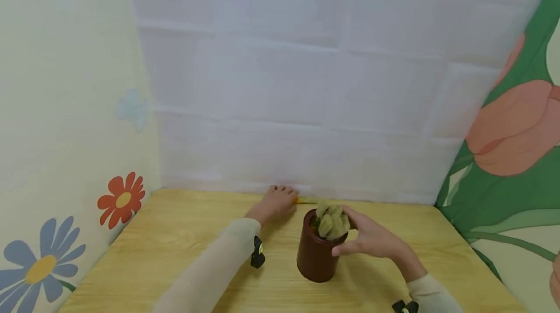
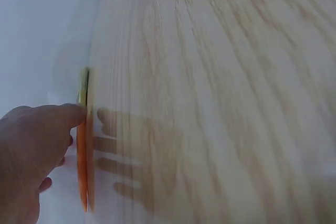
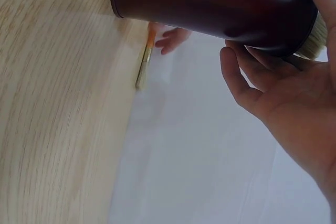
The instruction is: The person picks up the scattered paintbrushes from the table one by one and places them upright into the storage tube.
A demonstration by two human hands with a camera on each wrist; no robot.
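on the far left a wall with painted flowers (image 1: 120,199) closes off the wooden desk (image 1: 175,240), and a pale panelled wall (image 1: 306,109) runs along its back. the left hand (image 1: 274,203) is stretched out to that back edge, where a slim orange-handled brush (image 1: 305,200) lies flat along the seam between desk and wall; the wrist view shows the fingertips (image 2: 73,111) touching the handle, with the fingers only lightly bent, and i cannot tell whether they have pinched it yet. lying tight against the wall, the brush seems to leave only its top and near side to get at, which would explain the reach from above. just to the right stands a dark brown cup (image 1: 317,253), upright on the desk and near the brush but apart from it, with tufts of bristly brush heads (image 1: 333,220) poking out of the top. the right hand (image 1: 372,237) curls round the cup's upper rim, thumb on the near side and fingers on the far side, apparently to steady it. on the far right a wall shows a large tulip (image 1: 516,128).
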